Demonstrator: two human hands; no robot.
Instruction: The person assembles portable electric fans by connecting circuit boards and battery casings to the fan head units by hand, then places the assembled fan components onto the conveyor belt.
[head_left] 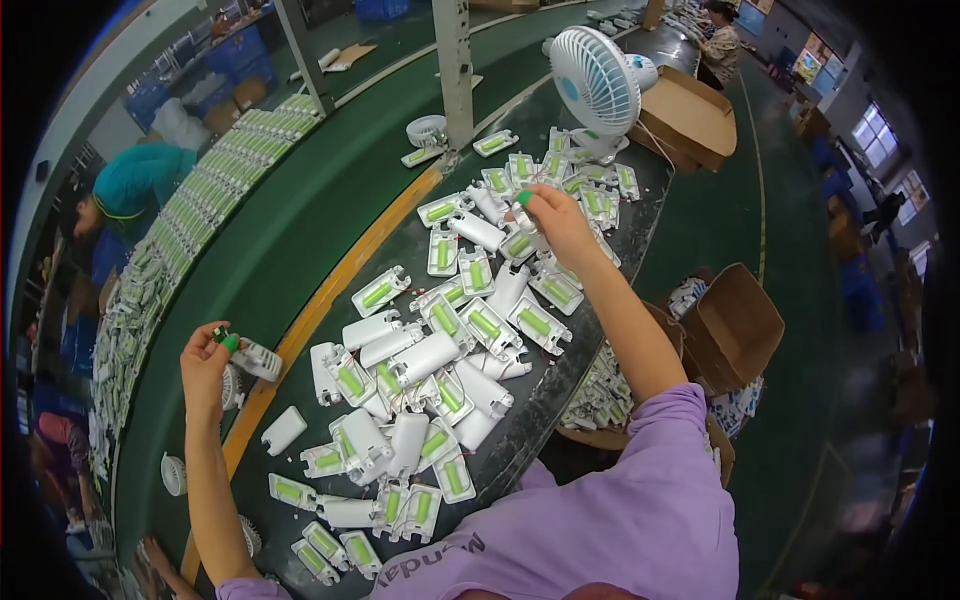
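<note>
My left hand [207, 360], with a green cover on one fingertip, is closed on a small white fan head [260, 361] above the orange edge strip. A small dark green piece shows at those fingertips. My right hand [557, 222], also green-tipped, reaches over the far part of a heap. Its fingers are pinched on a small white part [521, 216], mostly hidden by the hand. Below and between both hands lie many white plastic casing halves [487, 323], several showing a light green cylindrical battery and thin wires. Others lie with their smooth backs up [426, 357].
A white desk fan [597, 85] stands at the table's far end, beside a cardboard tray [690, 115]. Open cartons [735, 325] with parts stand to the right. Along the left runs a green conveyor [300, 250] with small fans [174, 474]. Another person [140, 185] bends beyond it.
</note>
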